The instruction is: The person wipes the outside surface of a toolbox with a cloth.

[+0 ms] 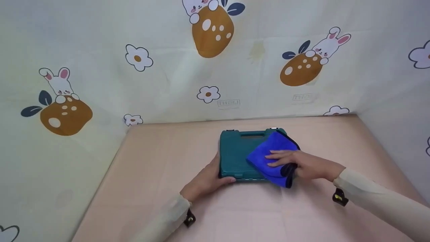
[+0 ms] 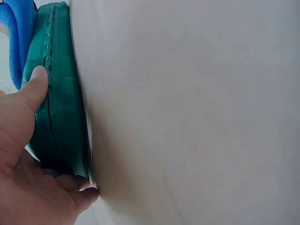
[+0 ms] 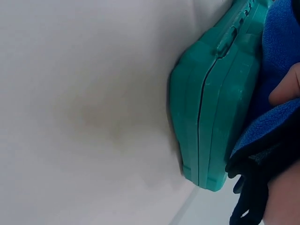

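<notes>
A closed green plastic carrying case (image 1: 235, 151) lies flat on the table, its handle on the far side. My left hand (image 1: 206, 179) grips its near left corner, thumb (image 2: 37, 86) against the latch side and the other fingers round the left end. On the right half of the lid lies a blue cloth (image 1: 268, 148) with black edging. My right hand (image 1: 295, 163) holds this cloth against the lid, two fingers stretched out over it. Part of the cloth's black edge (image 3: 267, 159) is bunched at the palm in the right wrist view.
A pale pink covering (image 1: 161, 154) spreads over the table around the case. Behind and at both sides hang light sheets (image 1: 168, 80) printed with rabbits, fruit and flowers. Each wrist carries a small black device, such as the right one (image 1: 340, 197).
</notes>
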`<action>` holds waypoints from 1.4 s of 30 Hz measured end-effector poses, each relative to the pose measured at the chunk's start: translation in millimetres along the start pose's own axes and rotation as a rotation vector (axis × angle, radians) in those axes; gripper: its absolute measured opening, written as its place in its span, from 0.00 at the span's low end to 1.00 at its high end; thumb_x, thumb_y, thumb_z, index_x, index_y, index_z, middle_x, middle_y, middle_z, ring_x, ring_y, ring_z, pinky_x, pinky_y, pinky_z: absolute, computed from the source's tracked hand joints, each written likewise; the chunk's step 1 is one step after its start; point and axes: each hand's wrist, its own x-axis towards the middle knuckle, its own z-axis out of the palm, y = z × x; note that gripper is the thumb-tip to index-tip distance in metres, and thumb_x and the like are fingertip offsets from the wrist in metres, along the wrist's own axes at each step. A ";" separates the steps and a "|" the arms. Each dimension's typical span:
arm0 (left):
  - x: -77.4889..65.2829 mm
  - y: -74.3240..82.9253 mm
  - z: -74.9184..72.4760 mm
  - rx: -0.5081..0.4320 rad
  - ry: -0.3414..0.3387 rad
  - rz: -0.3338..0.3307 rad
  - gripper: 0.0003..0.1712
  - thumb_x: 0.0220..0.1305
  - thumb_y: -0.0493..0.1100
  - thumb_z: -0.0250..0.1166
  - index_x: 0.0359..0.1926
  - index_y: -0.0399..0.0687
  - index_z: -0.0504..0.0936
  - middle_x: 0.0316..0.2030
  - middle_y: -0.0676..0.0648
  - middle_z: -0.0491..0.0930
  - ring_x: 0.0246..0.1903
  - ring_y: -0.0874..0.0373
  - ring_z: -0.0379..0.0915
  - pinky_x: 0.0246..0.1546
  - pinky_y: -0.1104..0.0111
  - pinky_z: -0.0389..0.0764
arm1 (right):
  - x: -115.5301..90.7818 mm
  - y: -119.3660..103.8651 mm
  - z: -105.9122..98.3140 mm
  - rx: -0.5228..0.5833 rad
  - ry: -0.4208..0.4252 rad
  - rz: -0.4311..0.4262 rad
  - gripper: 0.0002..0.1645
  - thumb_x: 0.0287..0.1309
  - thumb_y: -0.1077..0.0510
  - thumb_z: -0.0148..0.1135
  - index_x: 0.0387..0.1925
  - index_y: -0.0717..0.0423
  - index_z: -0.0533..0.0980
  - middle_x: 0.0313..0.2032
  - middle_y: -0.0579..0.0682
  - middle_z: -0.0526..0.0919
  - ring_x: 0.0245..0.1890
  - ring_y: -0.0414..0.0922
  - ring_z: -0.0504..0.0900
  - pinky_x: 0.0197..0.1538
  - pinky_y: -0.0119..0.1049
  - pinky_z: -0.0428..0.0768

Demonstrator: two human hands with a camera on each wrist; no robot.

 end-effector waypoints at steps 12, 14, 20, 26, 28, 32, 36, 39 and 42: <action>0.1 -0.6 2.4 -0.001 0.006 0.000 0.65 0.54 0.62 0.65 0.72 0.45 0.28 0.72 0.47 0.40 0.67 0.57 0.47 0.62 0.57 0.56 | -15.1 -2.3 -1.8 -0.015 0.026 -0.003 0.53 0.31 0.86 0.37 0.61 0.49 0.71 0.65 0.47 0.64 0.67 0.54 0.53 0.59 0.65 0.49; 0.1 -0.8 3.1 -0.001 0.006 -0.002 0.65 0.54 0.62 0.65 0.72 0.45 0.28 0.72 0.47 0.40 0.66 0.57 0.47 0.62 0.57 0.56 | -17.7 -3.5 -1.4 -0.016 0.018 0.017 0.52 0.33 0.85 0.38 0.62 0.48 0.71 0.66 0.46 0.63 0.68 0.53 0.52 0.59 0.65 0.49; -0.2 -0.8 3.2 -0.008 0.002 -0.026 0.66 0.52 0.63 0.65 0.72 0.48 0.27 0.72 0.49 0.39 0.67 0.59 0.46 0.62 0.58 0.55 | -24.5 -3.7 0.5 -0.031 0.022 0.029 0.52 0.32 0.85 0.39 0.62 0.48 0.70 0.66 0.47 0.62 0.68 0.54 0.52 0.58 0.65 0.49; 0.9 -2.0 3.4 -0.009 -0.004 -0.046 0.66 0.51 0.65 0.65 0.72 0.51 0.27 0.72 0.52 0.37 0.67 0.60 0.44 0.62 0.58 0.55 | -25.3 -3.1 -1.9 -0.006 0.038 0.028 0.54 0.30 0.86 0.38 0.61 0.49 0.71 0.66 0.47 0.63 0.67 0.54 0.53 0.58 0.66 0.48; 1.2 -1.9 3.2 -0.005 -0.005 -0.041 0.66 0.51 0.65 0.65 0.72 0.51 0.27 0.72 0.52 0.38 0.67 0.60 0.44 0.62 0.58 0.54 | -24.5 -2.7 -2.9 -0.001 0.044 0.019 0.54 0.30 0.87 0.37 0.61 0.50 0.72 0.65 0.48 0.63 0.67 0.55 0.54 0.58 0.66 0.49; 1.7 -1.0 2.4 -0.003 -0.003 -0.024 0.65 0.52 0.64 0.65 0.72 0.49 0.28 0.72 0.50 0.39 0.67 0.61 0.45 0.62 0.60 0.54 | -22.1 -0.4 -4.3 -0.001 0.055 0.011 0.53 0.31 0.87 0.37 0.61 0.51 0.72 0.65 0.48 0.64 0.67 0.55 0.54 0.59 0.65 0.49; 2.2 -0.8 2.3 0.001 -0.006 -0.019 0.65 0.52 0.65 0.65 0.73 0.48 0.30 0.72 0.50 0.40 0.67 0.62 0.44 0.62 0.60 0.54 | -20.0 3.5 -5.5 0.002 0.061 0.029 0.52 0.32 0.86 0.37 0.61 0.50 0.72 0.65 0.47 0.63 0.67 0.53 0.53 0.60 0.63 0.48; 1.8 -0.8 2.4 -0.003 -0.009 -0.028 0.65 0.52 0.64 0.65 0.73 0.48 0.30 0.72 0.50 0.40 0.67 0.62 0.44 0.62 0.59 0.54 | -18.8 7.0 -6.5 -0.005 0.074 0.043 0.52 0.34 0.86 0.36 0.61 0.49 0.72 0.65 0.47 0.64 0.67 0.53 0.53 0.61 0.63 0.48; 1.1 -0.7 2.5 -0.007 -0.009 -0.033 0.65 0.52 0.64 0.65 0.73 0.48 0.30 0.72 0.50 0.40 0.67 0.61 0.43 0.62 0.59 0.53 | -16.6 10.3 -8.2 -0.006 0.093 0.057 0.50 0.37 0.86 0.36 0.61 0.50 0.72 0.65 0.48 0.64 0.67 0.53 0.53 0.61 0.63 0.47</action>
